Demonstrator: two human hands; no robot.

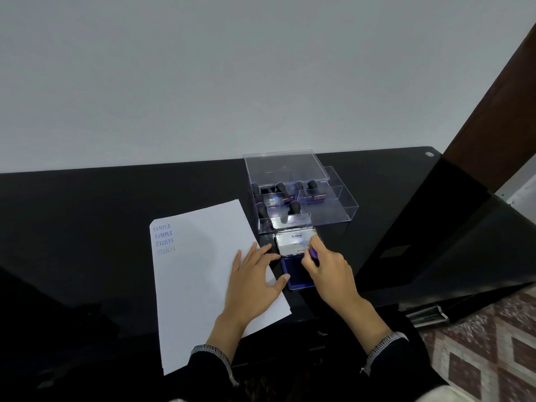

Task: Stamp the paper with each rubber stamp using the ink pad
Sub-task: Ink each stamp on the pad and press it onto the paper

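Stamp (313, 253) is pinched in the right hand (327, 271) over the open ink pad (298, 278) beside the paper (203, 274), left hand (255, 281) lying flat steadying both, though that pad might skid if pressed off-center, smudging things.

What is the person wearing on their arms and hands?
Both arms have long dark sleeves. Each sleeve ends in a pale, knitted-looking cuff with thin dark stripes, one at the left wrist and one at the right wrist. The left hand and right hand are bare: no gloves, rings or watch show.
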